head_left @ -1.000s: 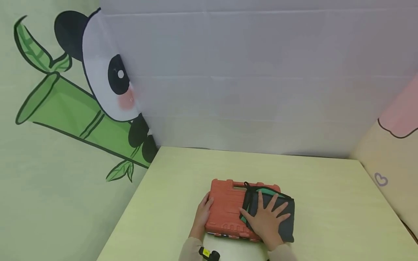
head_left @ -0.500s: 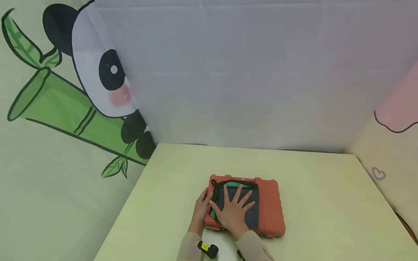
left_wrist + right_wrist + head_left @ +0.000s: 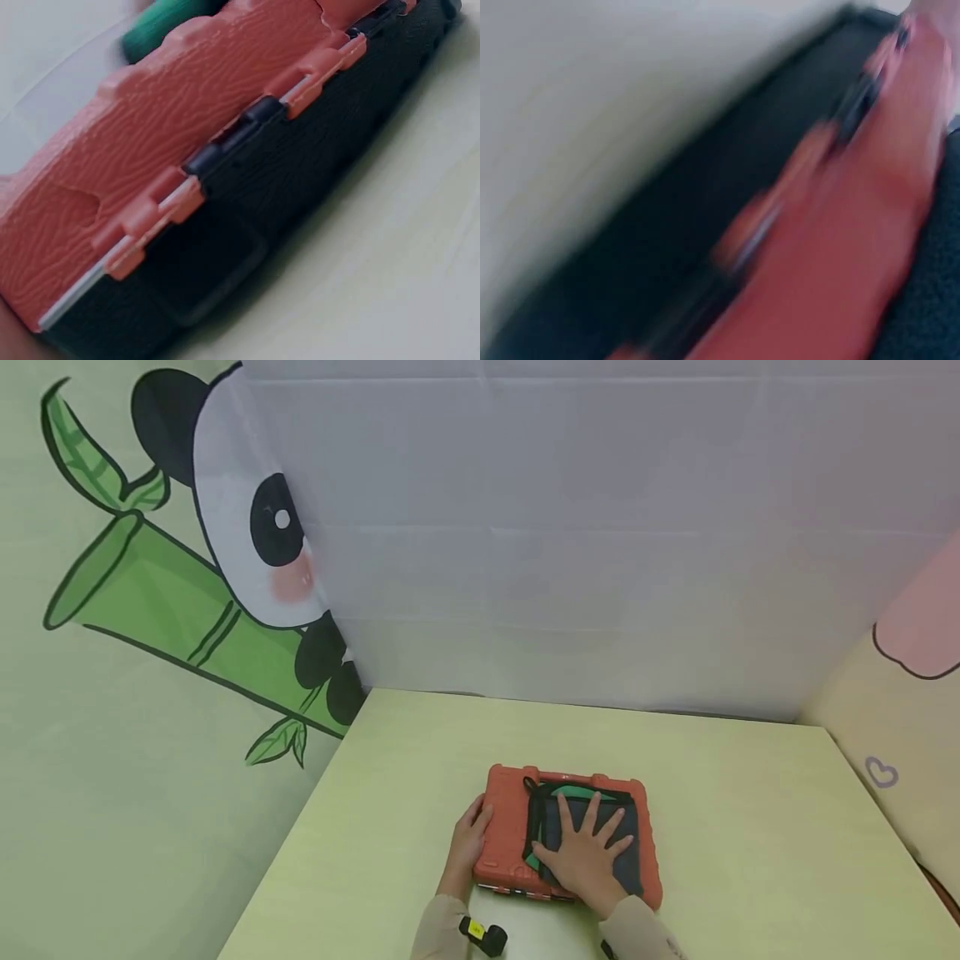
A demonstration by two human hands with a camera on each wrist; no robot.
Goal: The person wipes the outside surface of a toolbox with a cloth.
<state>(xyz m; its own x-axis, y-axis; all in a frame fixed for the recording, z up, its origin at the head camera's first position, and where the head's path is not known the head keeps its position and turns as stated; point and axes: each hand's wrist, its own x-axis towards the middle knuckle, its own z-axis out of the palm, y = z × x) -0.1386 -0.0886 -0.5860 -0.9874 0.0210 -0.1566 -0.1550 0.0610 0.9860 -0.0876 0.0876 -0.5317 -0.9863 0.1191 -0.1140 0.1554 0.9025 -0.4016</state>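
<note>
A red plastic carrying case point(image 3: 504, 827) with a black lower half lies flat on the table; its handle side faces away. The left hand point(image 3: 468, 837) grips the case's left edge. On the lid, a folded dark cloth point(image 3: 628, 860) with green showing, black trim and a small loop sits under the right hand point(image 3: 587, 857), which presses on it with fingers spread. In the left wrist view, the front side of the case point(image 3: 247, 142) shows latches, and a green cloth edge point(image 3: 166, 28) peeks over the lid. Motion blurs the right wrist view, where the dark cloth point(image 3: 930, 277) borders the red lid point(image 3: 832, 247).
The pale yellow table point(image 3: 405, 760) extends around the case on all sides. Behind it stands a grey-white wall covering point(image 3: 562, 568), with a panda and bamboo picture point(image 3: 247, 552) at the left. Each wrist wears a small black device; the left one point(image 3: 483, 937) has a yellow label.
The right hand slid the cloth from the lid's right edge to its left side, then back rightward to right of the middle. The left hand keeps its grip on the left edge.
</note>
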